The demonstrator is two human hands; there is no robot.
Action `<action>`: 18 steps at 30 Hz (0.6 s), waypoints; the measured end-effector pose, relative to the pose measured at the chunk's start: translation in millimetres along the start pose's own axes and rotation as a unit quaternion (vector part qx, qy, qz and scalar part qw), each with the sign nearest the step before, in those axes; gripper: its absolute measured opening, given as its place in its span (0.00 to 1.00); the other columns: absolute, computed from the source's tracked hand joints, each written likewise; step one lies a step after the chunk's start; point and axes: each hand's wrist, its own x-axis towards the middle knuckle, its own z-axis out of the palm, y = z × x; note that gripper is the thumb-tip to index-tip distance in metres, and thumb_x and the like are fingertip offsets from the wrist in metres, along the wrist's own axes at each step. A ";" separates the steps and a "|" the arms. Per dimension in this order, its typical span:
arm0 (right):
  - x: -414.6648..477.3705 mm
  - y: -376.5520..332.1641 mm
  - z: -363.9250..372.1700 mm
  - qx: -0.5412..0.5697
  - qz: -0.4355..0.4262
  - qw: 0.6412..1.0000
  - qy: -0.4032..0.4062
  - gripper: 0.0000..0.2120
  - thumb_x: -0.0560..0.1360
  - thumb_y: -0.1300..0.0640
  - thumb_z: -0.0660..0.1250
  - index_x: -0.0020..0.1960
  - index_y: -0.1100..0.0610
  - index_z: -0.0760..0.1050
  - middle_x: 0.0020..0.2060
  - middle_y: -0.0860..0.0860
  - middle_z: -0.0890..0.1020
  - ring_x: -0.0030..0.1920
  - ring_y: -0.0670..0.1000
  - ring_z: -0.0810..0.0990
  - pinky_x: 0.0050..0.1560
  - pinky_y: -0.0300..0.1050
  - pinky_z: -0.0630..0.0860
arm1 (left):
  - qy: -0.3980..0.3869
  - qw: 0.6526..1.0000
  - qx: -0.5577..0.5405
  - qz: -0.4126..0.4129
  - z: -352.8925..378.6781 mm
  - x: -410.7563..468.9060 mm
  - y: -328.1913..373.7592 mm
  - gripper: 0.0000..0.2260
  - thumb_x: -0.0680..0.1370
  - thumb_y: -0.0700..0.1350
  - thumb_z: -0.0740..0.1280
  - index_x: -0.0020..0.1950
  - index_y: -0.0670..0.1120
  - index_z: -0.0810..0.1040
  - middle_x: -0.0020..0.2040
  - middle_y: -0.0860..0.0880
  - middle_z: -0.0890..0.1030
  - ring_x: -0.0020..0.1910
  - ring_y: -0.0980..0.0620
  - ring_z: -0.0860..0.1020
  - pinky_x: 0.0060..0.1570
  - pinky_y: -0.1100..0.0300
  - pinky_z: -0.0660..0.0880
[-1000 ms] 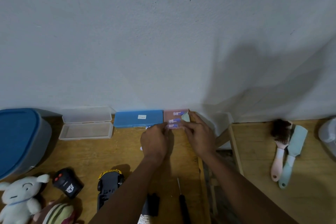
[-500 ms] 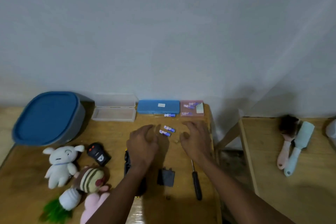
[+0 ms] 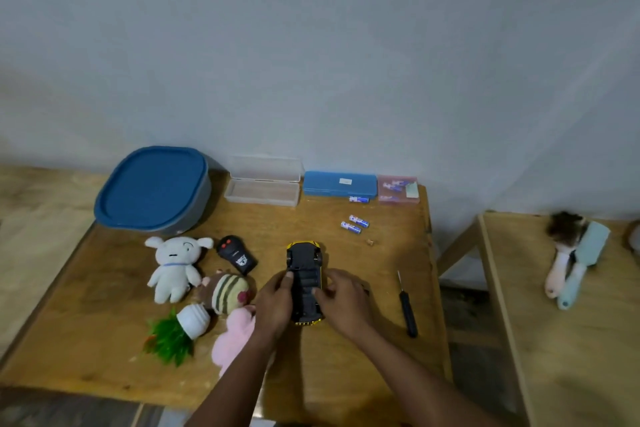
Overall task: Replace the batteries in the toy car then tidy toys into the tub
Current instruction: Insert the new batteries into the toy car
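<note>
Lower centre: left hand (image 3: 273, 305) and right hand (image 3: 343, 302) flank the upturned toy car (image 3: 304, 270) on the tabletop (image 3: 381, 253), fingers curled, gripping its sides.

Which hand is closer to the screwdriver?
Right. The right hand holds the car on the side nearest the screwdriver; the left hand holds its far side.

We see a wooden table (image 3: 104, 305) set against the wall. Along its back edge stand a tub (image 3: 152, 189) with a blue lid, an open clear case (image 3: 262, 185), a blue case (image 3: 340, 183) and a pink box (image 3: 398, 189). One battery (image 3: 359, 199) lies just in front of the blue case. Two batteries (image 3: 350, 227) lie side by side nearer the middle. A toy car (image 3: 304, 282) lies underside up, with a screwdriver (image 3: 407, 305) to its right. To its left lie a remote (image 3: 236, 255), a white plush (image 3: 175, 265), a striped plush (image 3: 227, 293), a pink plush (image 3: 233, 336) and a green plant toy (image 3: 173, 333).
</note>
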 end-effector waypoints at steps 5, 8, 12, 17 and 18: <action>4.8 -7.5 -2.6 0.017 0.046 0.999 0.003 0.15 0.78 0.53 0.66 0.65 0.48 0.78 0.49 0.47 0.84 0.45 0.45 0.80 0.40 0.38 0.73 | -0.063 0.993 -0.090 -0.047 -9.6 7.6 6.1 0.12 0.84 0.51 0.63 0.56 0.44 0.80 0.53 0.40 0.85 0.52 0.42 0.84 0.57 0.44 0.80; 9.2 -9.5 -4.0 0.081 0.059 0.995 0.014 0.15 0.78 0.56 0.67 0.64 0.47 0.79 0.55 0.46 0.84 0.53 0.46 0.81 0.43 0.39 0.78 | -0.071 0.989 -0.121 -0.037 -9.5 14.2 5.0 0.19 0.77 0.57 0.70 0.55 0.41 0.78 0.54 0.38 0.85 0.53 0.40 0.84 0.58 0.41 0.79; 18.2 -14.8 -6.9 0.181 0.027 0.983 -0.025 0.10 0.78 0.58 0.68 0.54 0.45 0.81 0.49 0.48 0.86 0.47 0.49 0.84 0.41 0.47 0.80 | -0.131 0.969 -0.208 -0.040 -11.0 11.5 24.8 0.24 0.78 0.59 0.68 0.59 0.38 0.81 0.52 0.37 0.86 0.48 0.41 0.85 0.50 0.49 0.81; 55.1 -7.2 -33.2 0.045 -0.024 0.997 0.060 0.14 0.79 0.51 0.65 0.36 0.52 0.78 0.30 0.45 0.79 0.32 0.45 0.76 0.36 0.45 0.73 | -0.141 0.952 -0.267 -0.057 -9.3 16.4 32.5 0.20 0.85 0.54 0.58 0.62 0.41 0.81 0.50 0.40 0.87 0.45 0.44 0.86 0.45 0.52 0.80; 65.1 -4.7 -40.8 0.001 -0.023 0.996 0.084 0.11 0.78 0.52 0.66 0.39 0.51 0.81 0.34 0.45 0.82 0.35 0.45 0.79 0.38 0.44 0.74 | -0.139 0.950 -0.275 -0.056 -8.8 16.3 34.0 0.20 0.85 0.54 0.58 0.63 0.42 0.81 0.51 0.40 0.87 0.46 0.43 0.86 0.48 0.50 0.80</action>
